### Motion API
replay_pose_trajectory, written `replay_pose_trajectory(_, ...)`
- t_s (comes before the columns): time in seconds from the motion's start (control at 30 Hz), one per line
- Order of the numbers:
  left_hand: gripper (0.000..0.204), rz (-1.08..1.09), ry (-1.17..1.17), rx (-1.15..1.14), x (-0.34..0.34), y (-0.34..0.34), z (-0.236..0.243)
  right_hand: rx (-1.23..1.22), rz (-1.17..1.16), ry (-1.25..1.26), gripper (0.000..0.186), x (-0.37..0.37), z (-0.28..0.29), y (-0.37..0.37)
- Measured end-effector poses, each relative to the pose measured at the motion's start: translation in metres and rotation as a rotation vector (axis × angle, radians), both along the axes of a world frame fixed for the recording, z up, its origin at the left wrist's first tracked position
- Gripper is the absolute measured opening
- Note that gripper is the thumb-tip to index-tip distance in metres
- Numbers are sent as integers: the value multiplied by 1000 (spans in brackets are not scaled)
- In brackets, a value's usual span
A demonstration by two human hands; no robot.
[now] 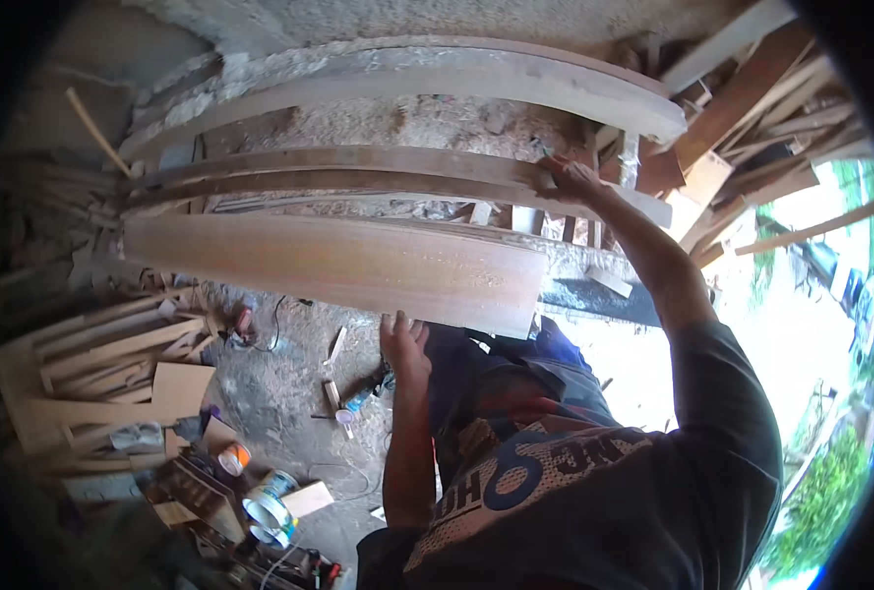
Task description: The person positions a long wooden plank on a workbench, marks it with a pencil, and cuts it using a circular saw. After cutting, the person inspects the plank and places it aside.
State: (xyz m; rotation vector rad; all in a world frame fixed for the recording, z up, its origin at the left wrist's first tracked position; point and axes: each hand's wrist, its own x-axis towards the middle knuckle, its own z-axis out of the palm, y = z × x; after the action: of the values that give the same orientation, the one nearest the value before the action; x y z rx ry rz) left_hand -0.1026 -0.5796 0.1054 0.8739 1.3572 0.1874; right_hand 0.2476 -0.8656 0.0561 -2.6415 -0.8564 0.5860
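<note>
A wide, pale wooden board [338, 260] lies lengthwise in front of me, with small wood shavings scattered on its right half. At its near edge is my left hand [405, 344], the fingertips curled against the wood. Farther off, my right hand [572, 181] reaches over to a narrow wooden beam [358, 161] behind the board. Its fingers are bent around the beam near the right end; their undersides are hidden. Both forearms are bare.
Another long, thick beam [407, 81] runs along the back. Wood offcuts [112, 359] are heaped at left, and planks [752, 118] lean at far right. On the dusty floor stand paint cans [270, 509]; a cable [277, 324] lies near the board.
</note>
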Motion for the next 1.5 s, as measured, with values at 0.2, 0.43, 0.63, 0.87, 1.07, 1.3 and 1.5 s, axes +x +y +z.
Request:
replay_pose_trajectory(0.2, 31, -179, -34, -96, -13, -30, -16, 482, -59, 57, 25, -42, 11, 11)
replay_pose_trajectory(0.43, 27, -194, -71, -105, -12, -19, -16, 415, -378, 318, 33, -166, 58, 2)
replay_pose_trajectory(0.63, 28, -215, -39, -43, -6, -18, -12, 560, -719, 395, 30, -196, 37, 16)
replay_pose_trajectory(0.87, 28, -210, -25, -1, 0, 6, -13, 508, -598, 219, 31, -193, 33, 42)
replay_pose_trajectory(1.07, 27, -298, 15, -120, -2, -24, -14, 553, -444, 291, 32, -177, 26, 32)
replay_pose_trajectory(1.3, 30, -213, 54, -174, 0, -64, -18, 489, -232, 232, 27, -159, 34, 33)
replay_pose_trajectory(1.5, 27, -197, 57, -192, 6, -64, -1, 576, -227, 308, 22, -150, 42, 34)
